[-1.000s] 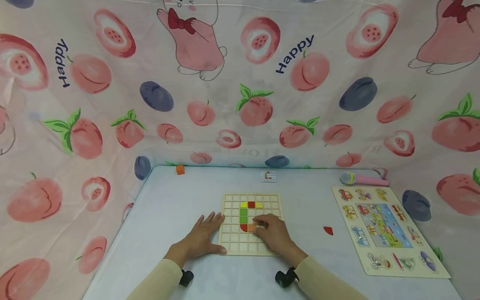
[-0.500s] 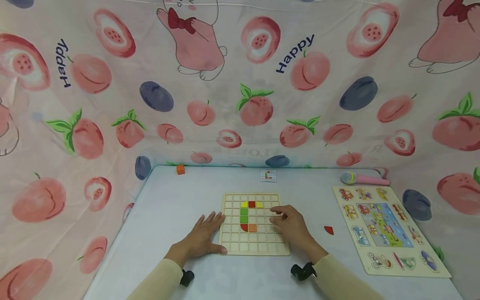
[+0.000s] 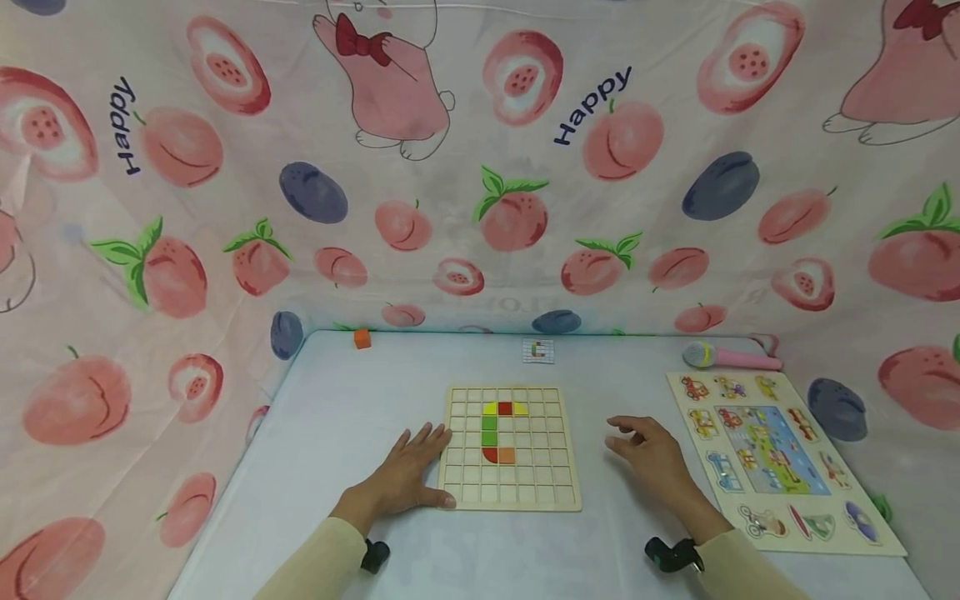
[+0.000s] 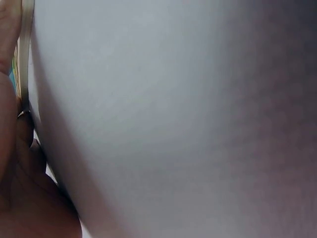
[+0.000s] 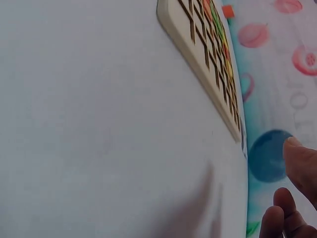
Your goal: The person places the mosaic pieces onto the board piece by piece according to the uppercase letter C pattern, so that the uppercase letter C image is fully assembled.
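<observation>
A wooden grid board [image 3: 538,481] lies on the table, bearing a C of small tiles: yellow and red along the top, green squares [image 3: 489,430] down the side, and a red curved tile beside an orange square [image 3: 507,456] at the bottom. My left hand [image 3: 405,472] rests spread at the board's left edge, fingertips and thumb against it. To the right of the board my right hand [image 3: 651,460] hovers over the table with loosely bent fingers and nothing between them. It covers the spot where a loose red quarter-round tile lay. The right wrist view shows its thumb [image 5: 301,166] apart from the fingers.
A picture puzzle board [image 3: 780,512] lies at the right, with a pink toy microphone [image 3: 738,358] behind it. At the back are a small pattern card [image 3: 538,351] and an orange cube [image 3: 362,338]. A fruit-printed cloth [image 3: 450,192] hangs behind the table.
My right hand has let go of the orange square on the board and moved right, over the place of the loose red tile. My left hand has stayed put.
</observation>
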### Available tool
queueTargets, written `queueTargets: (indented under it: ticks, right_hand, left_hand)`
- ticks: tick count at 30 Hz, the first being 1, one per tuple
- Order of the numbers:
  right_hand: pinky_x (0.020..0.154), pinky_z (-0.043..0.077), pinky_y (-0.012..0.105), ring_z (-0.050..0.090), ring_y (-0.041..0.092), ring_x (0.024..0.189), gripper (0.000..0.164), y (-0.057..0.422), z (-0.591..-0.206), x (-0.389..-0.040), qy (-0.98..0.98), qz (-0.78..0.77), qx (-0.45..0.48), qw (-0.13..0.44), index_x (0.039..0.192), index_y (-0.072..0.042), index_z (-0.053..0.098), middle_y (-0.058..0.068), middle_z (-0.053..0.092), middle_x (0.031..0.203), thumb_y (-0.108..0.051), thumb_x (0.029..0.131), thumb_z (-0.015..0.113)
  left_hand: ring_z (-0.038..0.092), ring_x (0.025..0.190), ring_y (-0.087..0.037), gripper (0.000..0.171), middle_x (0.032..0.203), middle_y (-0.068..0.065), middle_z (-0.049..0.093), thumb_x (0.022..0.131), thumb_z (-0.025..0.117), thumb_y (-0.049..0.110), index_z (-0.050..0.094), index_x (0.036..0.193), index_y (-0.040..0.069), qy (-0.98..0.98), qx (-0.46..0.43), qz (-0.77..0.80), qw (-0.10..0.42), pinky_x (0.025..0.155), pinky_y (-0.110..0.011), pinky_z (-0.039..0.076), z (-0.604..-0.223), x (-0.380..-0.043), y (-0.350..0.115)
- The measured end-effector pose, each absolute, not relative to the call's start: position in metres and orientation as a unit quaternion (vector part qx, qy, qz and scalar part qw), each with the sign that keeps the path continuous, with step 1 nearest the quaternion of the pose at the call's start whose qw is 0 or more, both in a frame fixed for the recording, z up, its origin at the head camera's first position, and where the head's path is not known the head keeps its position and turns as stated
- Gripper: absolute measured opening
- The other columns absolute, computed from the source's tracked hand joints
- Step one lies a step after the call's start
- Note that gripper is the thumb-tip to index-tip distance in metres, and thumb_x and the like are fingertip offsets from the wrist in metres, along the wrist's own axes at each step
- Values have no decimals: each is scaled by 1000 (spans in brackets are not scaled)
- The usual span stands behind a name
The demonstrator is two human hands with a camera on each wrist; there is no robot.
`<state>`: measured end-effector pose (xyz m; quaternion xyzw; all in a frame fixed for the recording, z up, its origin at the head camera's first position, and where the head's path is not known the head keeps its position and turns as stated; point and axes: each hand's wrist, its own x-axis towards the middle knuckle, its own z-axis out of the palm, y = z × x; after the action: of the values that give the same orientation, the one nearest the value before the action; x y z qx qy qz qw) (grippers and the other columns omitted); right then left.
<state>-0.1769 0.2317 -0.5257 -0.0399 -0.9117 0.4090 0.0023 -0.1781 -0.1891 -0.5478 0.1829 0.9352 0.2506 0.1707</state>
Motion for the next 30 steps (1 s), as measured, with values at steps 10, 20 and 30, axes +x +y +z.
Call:
queueTargets:
  ticks: [10, 20, 30]
  right_hand:
    - [77, 48, 30, 60, 25, 101, 41, 280, -534, -165, -930, 366, -36, -7, 134, -7, 71, 20, 67, 125, -26, 98, 76]
    - [87, 57, 46, 66, 42, 112, 49, 294, -540, -159, -930, 355, -92, -32, 137, 3, 62, 30, 67, 128, -21, 96, 76]
    - [92, 57, 52, 68, 41, 112, 43, 270, -554, -168, -938, 341, -53, -2, 135, 1, 64, 23, 73, 121, -6, 94, 74]
  left_hand:
    - [9, 166, -25, 115, 176, 0, 23, 78, 88, 59, 30, 168, 19, 935, 180, 249, 176, 136, -55, 2, -547, -179, -187]
    - [9, 166, -26, 114, 176, -1, 23, 78, 87, 60, 30, 168, 19, 935, 180, 250, 174, 136, -55, 2, -548, -179, -189]
    - [10, 166, -26, 115, 176, -2, 24, 77, 87, 60, 31, 168, 17, 936, 179, 250, 173, 136, -55, 1, -548, -179, -189]
